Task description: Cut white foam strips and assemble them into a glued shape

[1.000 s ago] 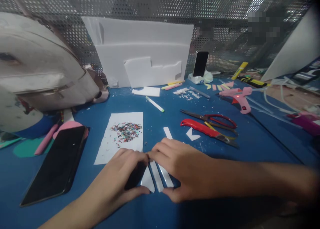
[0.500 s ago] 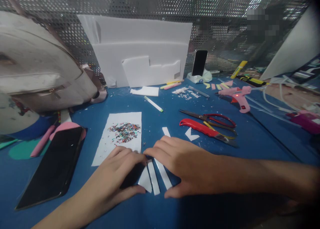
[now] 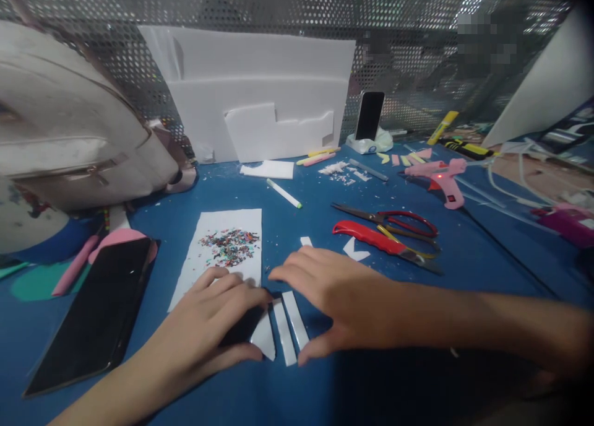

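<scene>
My left hand (image 3: pixel 218 321) arches over a white pointed piece (image 3: pixel 264 337), its thumb at the lower end and its index finger near the top. Part of that piece is hidden under the hand. Just right of it, two narrow white strips (image 3: pixel 284 333) lie side by side on the blue table. My right hand (image 3: pixel 325 296) is spread beside the outer strip (image 3: pixel 296 321). Its thumb touches the strip's lower end, while the other fingers are off the upper end. Behind the left hand, a white sheet (image 3: pixel 188 277) bears a heap of shiny colored flakes (image 3: pixel 232 245).
Scissors (image 3: pixel 362 213) and a red-handled cutter (image 3: pixel 371 236) lie beyond my right hand, near white scraps (image 3: pixel 355 250). Farther right is a pink glue gun (image 3: pixel 448 178) with a lit red light. A black phone (image 3: pixel 88 314) lies left; white boards (image 3: pixel 264 60) stand behind.
The outer strip has shifted left, closer to the other strip. My right hand's fingertips have come off its upper end. My left hand has moved slightly left with the pointed piece.
</scene>
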Demonstrator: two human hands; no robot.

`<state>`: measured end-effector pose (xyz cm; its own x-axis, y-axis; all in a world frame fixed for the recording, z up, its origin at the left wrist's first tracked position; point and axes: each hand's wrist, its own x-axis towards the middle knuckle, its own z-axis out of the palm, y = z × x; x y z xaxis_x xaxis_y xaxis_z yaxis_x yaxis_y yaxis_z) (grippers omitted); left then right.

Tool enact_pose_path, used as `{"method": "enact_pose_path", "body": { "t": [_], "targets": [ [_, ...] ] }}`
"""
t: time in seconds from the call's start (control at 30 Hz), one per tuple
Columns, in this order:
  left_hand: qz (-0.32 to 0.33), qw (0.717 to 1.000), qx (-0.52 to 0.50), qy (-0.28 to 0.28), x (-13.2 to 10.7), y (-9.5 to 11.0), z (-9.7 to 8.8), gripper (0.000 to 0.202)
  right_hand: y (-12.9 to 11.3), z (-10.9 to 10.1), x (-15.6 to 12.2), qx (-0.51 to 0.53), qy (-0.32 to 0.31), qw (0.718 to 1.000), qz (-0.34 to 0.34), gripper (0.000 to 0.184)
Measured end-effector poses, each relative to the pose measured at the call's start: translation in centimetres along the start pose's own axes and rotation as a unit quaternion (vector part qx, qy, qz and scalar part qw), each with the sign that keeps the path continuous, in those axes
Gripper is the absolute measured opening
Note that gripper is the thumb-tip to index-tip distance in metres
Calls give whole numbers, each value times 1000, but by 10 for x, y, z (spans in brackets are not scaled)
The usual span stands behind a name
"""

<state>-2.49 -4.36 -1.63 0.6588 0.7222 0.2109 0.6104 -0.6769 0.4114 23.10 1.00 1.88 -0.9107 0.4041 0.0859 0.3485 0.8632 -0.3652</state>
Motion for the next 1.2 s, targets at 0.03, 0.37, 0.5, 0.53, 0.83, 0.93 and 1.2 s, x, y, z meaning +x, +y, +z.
{"method": "enact_pose_path", "body": {
  "t": [0.03,0.37,0.5,0.53,0.83,0.93,1.2],
  "targets": [
    [0,1000,1,-2,0,0,0,42,4,-7,0,-13,7,1000,9,71],
    [0,999,-23,-24,3,4,-3,50,32,-60,-13,-66,-65,996,17,1],
    [6,1000,-19,-23,2,5,-3,47,31,-53,-13,-80,-123,987,-62,6],
    [6,1000,-20,-23,2,5,-3,45,31,-51,-12,-87,-130,985,-67,4],
    [7,999,-29,-31,0,5,-3,40,23,-48,-8,28,-93,995,-1,15],
    [5,999,-34,-16,1,7,-3,38,20,-53,-8,123,-104,987,26,21],
    [12,999,-30,-35,1,6,-5,36,31,-56,-5,201,-153,966,49,23]
  ]
}}
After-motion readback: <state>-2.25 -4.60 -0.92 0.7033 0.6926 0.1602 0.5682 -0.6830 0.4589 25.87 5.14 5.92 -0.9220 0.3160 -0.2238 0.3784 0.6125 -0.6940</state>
